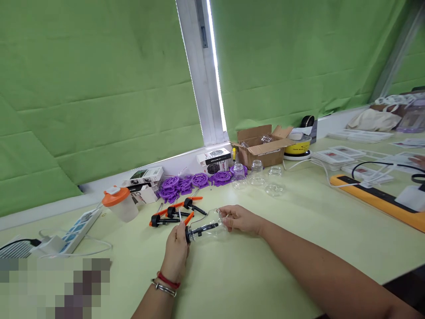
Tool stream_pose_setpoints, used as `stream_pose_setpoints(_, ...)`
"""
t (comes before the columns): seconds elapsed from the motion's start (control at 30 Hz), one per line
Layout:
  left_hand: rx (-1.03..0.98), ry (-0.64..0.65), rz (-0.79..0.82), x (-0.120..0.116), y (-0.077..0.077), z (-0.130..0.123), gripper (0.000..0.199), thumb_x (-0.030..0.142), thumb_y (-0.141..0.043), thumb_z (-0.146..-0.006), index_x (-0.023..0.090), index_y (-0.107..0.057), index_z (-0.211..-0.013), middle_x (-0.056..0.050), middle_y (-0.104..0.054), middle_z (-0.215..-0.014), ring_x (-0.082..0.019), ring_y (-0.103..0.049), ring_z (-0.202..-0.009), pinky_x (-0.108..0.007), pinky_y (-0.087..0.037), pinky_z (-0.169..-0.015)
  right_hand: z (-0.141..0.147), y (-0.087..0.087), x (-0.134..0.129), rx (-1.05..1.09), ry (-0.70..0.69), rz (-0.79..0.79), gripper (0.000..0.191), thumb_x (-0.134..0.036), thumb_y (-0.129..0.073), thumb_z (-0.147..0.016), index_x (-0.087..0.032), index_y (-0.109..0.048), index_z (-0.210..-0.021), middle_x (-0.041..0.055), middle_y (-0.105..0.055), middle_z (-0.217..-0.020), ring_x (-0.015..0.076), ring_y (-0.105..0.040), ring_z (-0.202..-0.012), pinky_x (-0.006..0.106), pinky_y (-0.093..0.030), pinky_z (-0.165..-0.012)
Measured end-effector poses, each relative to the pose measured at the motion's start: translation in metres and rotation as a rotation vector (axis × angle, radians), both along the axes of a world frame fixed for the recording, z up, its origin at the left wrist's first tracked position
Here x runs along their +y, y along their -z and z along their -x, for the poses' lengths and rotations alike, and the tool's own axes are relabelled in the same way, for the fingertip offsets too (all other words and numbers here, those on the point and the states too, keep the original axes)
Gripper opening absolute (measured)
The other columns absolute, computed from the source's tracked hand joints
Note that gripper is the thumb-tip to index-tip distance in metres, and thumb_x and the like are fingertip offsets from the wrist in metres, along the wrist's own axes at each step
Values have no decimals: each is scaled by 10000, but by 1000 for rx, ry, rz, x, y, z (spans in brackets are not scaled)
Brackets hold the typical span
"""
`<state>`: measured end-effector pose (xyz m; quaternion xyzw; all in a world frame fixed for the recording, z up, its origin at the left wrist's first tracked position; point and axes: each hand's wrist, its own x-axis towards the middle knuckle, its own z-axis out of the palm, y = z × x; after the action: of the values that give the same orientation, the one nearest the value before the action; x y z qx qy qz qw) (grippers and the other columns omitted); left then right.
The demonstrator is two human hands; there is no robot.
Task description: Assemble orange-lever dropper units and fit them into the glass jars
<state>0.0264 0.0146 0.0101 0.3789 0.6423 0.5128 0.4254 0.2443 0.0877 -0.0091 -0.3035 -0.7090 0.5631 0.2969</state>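
Near the table's middle, my left hand point(176, 244) is closed around the black cap end of a clear bottle point(212, 231). A black stem runs inside the bottle, which lies roughly sideways above the table. At the bottle's wide end, my right hand point(241, 220) grips the clear rim between thumb and fingers. Just beyond my left hand lie several black stems with round caps point(172, 212) and orange strips. Purple plastic discs point(200, 180) are piled farther back, and clear bottles point(256, 167) stand to their right.
An open cardboard box point(264, 157) holds clear pieces. An orange-lidded cup point(122, 206) and a white power strip point(78, 228) sit left. At right are an orange power strip point(378, 201) and a person's hand point(419, 160).
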Motion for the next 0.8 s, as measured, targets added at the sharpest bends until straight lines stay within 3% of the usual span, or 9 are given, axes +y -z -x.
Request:
stream_pose_setpoints(0.1, 3, 3, 13, 0, 0, -1, 405, 589, -440, -786, 228, -327, -642, 82, -258, -545, -83, -224, -463, -206, -170, -424, 2, -2, -1, -45, 9, -2, 525, -645, -489, -807, -131, -582, -865, -2, -536, -657, 78, -464, -525, 216, -343, -505)
stream_pose_setpoints(0.2, 0, 9, 19, 0, 0, -1, 402, 586, -432, -791, 230, -325, -638, 87, -239, -531, -81, -202, -451, -209, -150, -422, 6, 0, -1, -51, 7, 1, 557, -693, -438, -800, -145, -526, -755, -8, -513, -624, 75, -439, -505, 216, -352, -493)
stream_pose_setpoints(0.3, -4, 6, 21, 1, -1, -1, 405, 588, -425, -792, 233, -314, -631, 94, -226, -515, -79, -182, -442, -212, -137, -421, 10, 5, -1, 22, 54, 4, 543, -674, -466, -800, -157, -535, -951, 12, -533, -785, 83, -499, -570, 241, -426, -565)
stream_pose_setpoints(0.4, 0, 12, 30, 1, -1, 0, 419, 601, -414, -793, 233, -300, -627, 96, -232, -510, -75, -178, -436, -213, -135, -422, 13, 9, -1, 116, 95, 42, 579, -629, -489, -819, -230, -390, -1227, 35, -524, -948, 105, -556, -651, 270, -474, -594)
stream_pose_setpoints(0.53, 14, 4, 25, 3, 0, 1, 429, 614, -415, -787, 231, -307, -626, 95, -248, -510, -73, -196, -431, -215, -132, -425, 9, 9, -2, 149, 40, 62, 556, -591, -537, -811, -246, -415, -1230, 86, -477, -1131, 130, -590, -743, 295, -509, -609)
stream_pose_setpoints(0.63, 11, 6, 17, 4, 1, 2, 430, 609, -427, -777, 230, -311, -609, 95, -254, -502, -69, -189, -421, -223, -124, -423, 4, 8, -1, 170, -32, 89, 628, -482, -703, -724, -271, -426, -1247, 101, -368, -1302, 129, -599, -805, 297, -518, -661)
stream_pose_setpoints(0.8, 0, 3, 13, 3, 2, 2, 431, 615, -440, -760, 230, -322, -604, 103, -244, -484, -67, -188, -416, -224, -124, -421, 0, 6, -1, 164, -59, 145, 740, -348, -799, -637, -278, -416, -1266, 100, -355, -1315, 138, -594, -863, 261, -515, -650)
